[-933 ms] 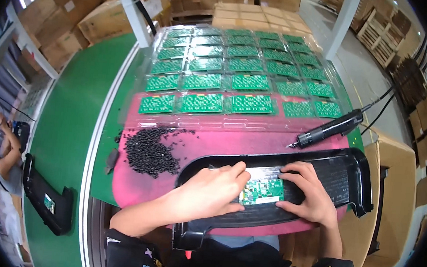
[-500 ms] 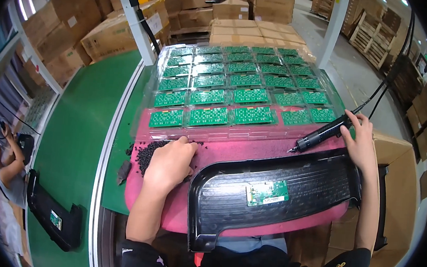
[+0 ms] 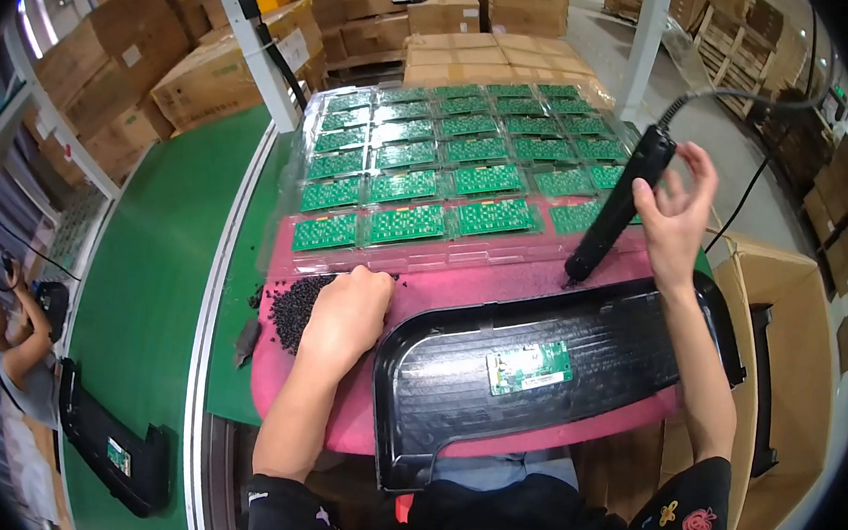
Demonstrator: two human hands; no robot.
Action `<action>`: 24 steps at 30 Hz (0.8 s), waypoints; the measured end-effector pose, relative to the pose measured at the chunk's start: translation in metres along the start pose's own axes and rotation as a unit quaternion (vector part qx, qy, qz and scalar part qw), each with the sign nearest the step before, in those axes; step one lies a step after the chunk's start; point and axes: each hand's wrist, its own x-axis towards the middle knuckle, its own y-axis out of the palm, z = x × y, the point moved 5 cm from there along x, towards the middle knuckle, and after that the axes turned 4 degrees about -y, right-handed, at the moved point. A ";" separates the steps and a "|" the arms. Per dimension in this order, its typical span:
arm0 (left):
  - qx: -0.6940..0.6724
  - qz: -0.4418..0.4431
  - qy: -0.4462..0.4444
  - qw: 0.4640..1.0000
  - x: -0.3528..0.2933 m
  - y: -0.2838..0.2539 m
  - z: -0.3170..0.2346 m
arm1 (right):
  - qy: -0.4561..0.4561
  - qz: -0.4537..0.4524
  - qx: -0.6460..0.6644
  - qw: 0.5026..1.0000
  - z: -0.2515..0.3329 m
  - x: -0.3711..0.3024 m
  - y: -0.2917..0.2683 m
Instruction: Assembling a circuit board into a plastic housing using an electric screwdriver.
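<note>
In my right hand (image 3: 680, 210) is a black electric screwdriver (image 3: 623, 203), tilted, its tip low over the pink mat (image 3: 442, 291). The thumb presses its side and the fingers curl loosely about it. My left hand (image 3: 351, 309) is closed at the edge of a pile of small black screws (image 3: 293, 312); its fingertips are hidden, and so is anything in them. Between my forearms lies a curved black plastic housing (image 3: 434, 390), hollow side up. A small green circuit board (image 3: 529, 367) sits inside it.
Clear plastic trays (image 3: 414, 264) with rows of green circuit boards stand behind the mat. To the right is an open cardboard box (image 3: 792, 394). On the left, a green conveyor (image 3: 159, 274) carries another black housing (image 3: 111, 440); a person (image 3: 20, 333) works beyond it.
My right hand has lifted the screwdriver from a low slant to a steep tilt. My left hand has turned slightly, staying beside the screws. The housing has shifted only slightly in view.
</note>
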 end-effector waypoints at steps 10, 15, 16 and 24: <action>-0.160 -0.094 0.004 0.983 0.004 -0.027 0.000 | 0.345 0.098 0.205 0.911 0.013 -0.019 0.048; -0.466 -0.093 0.150 0.867 0.000 -0.049 -0.042 | 0.352 0.036 0.461 0.814 0.032 -0.041 0.056; -0.488 -0.098 0.171 0.850 -0.003 -0.048 -0.050 | 0.353 0.047 0.503 0.788 0.035 -0.046 0.060; -0.639 0.033 0.179 0.747 -0.007 -0.026 -0.070 | 0.266 0.118 0.585 0.757 0.050 -0.054 0.049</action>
